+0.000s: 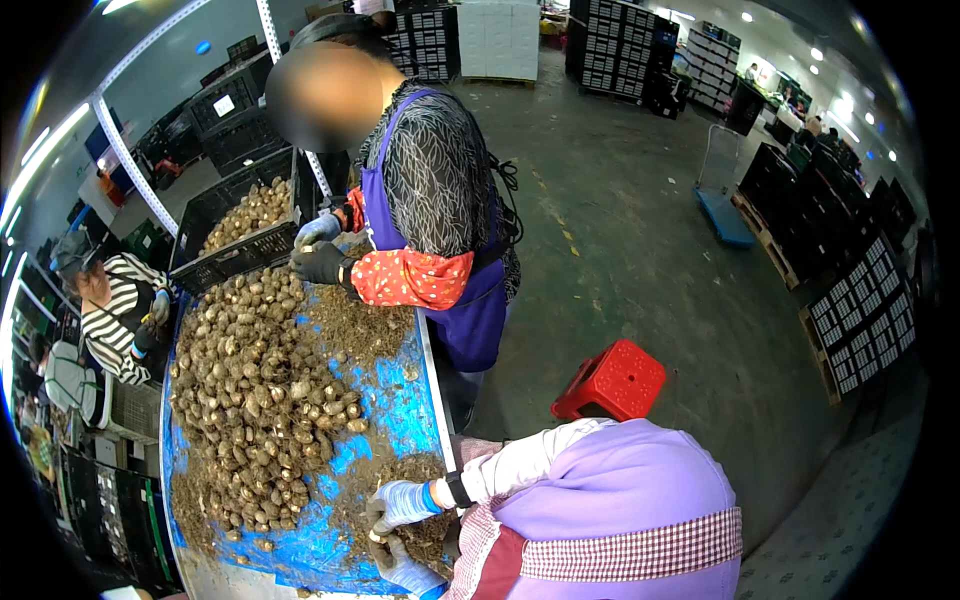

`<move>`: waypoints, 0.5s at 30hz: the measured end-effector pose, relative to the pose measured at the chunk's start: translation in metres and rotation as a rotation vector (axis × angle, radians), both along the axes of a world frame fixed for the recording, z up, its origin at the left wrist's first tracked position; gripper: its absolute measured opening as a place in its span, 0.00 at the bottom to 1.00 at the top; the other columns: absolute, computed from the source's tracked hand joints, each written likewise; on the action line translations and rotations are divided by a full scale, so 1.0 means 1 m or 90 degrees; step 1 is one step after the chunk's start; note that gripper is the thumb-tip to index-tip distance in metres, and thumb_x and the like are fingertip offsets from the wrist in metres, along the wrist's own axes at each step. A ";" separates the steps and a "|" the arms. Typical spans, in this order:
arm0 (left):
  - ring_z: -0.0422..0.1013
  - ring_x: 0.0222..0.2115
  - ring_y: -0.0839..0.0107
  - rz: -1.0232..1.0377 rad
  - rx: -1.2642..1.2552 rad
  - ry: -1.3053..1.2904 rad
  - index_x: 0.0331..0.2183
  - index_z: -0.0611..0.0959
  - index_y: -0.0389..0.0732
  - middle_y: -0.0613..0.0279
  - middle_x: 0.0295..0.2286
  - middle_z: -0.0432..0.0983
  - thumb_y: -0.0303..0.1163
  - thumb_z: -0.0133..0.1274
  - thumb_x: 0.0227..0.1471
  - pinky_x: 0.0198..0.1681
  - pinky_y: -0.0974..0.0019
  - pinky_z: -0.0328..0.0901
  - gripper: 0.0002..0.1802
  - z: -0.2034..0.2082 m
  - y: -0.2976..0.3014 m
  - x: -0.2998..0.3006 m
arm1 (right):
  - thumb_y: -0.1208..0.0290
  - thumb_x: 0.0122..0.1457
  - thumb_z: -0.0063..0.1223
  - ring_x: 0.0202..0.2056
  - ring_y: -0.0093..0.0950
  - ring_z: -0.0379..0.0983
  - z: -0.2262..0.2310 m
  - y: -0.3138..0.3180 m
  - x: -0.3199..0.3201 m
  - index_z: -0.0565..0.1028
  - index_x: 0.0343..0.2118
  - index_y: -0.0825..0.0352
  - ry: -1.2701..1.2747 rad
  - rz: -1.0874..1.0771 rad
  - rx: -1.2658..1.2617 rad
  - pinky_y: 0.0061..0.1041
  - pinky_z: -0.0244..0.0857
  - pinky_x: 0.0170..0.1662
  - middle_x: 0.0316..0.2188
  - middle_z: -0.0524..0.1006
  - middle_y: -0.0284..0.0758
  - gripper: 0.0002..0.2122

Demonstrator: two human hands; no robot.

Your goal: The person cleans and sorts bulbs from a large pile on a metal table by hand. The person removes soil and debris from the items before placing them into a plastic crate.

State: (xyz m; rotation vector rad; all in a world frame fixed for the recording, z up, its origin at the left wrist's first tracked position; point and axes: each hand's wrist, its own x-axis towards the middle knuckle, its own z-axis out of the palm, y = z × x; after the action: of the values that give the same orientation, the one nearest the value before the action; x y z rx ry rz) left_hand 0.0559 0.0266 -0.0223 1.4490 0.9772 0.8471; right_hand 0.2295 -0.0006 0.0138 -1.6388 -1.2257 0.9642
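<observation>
Right hand (pixel 402 501), blue-gloved, grips a knobbly brown tuber (pixel 378 536).

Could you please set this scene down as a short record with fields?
Table: blue top, strewn with soil
Tubers: brown heap over the table's left half
Right hand: pale blue glove, in loose soil at the near edge
Left hand: gloved, just below the right one; grip unclear
Co-worker: across the table, gloved hands at a black crate of tubers
Second person: striped top, at far left
Floor: red stool on concrete
</observation>
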 end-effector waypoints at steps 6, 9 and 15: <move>0.67 0.48 0.64 0.024 0.036 0.020 0.55 0.72 0.30 0.51 0.50 0.73 0.38 0.59 0.56 0.55 0.59 0.62 0.31 0.014 -0.003 0.004 | 0.60 0.49 0.60 0.34 0.37 0.79 -0.006 0.007 0.001 0.82 0.33 0.62 0.016 0.013 0.026 0.36 0.70 0.38 0.30 0.81 0.39 0.13; 0.69 0.45 0.63 0.028 0.102 0.016 0.55 0.73 0.29 0.51 0.48 0.74 0.35 0.58 0.57 0.52 0.61 0.64 0.28 0.001 0.005 -0.002 | 0.59 0.49 0.60 0.33 0.38 0.79 0.006 0.007 -0.005 0.82 0.32 0.62 -0.019 0.014 0.014 0.37 0.70 0.37 0.29 0.81 0.40 0.13; 0.72 0.45 0.66 0.031 -0.168 -0.080 0.51 0.77 0.32 0.53 0.48 0.75 0.30 0.55 0.58 0.48 0.64 0.69 0.20 0.039 0.008 -0.004 | 0.62 0.53 0.56 0.36 0.39 0.78 0.012 0.022 -0.002 0.81 0.34 0.64 -0.073 0.091 -0.007 0.36 0.71 0.42 0.31 0.81 0.42 0.12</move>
State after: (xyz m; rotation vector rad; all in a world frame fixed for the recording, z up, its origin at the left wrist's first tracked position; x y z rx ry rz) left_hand 0.0515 0.0346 0.0170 1.1381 0.9920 0.8017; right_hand 0.2276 0.0214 0.0259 -1.6514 -1.4341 0.9763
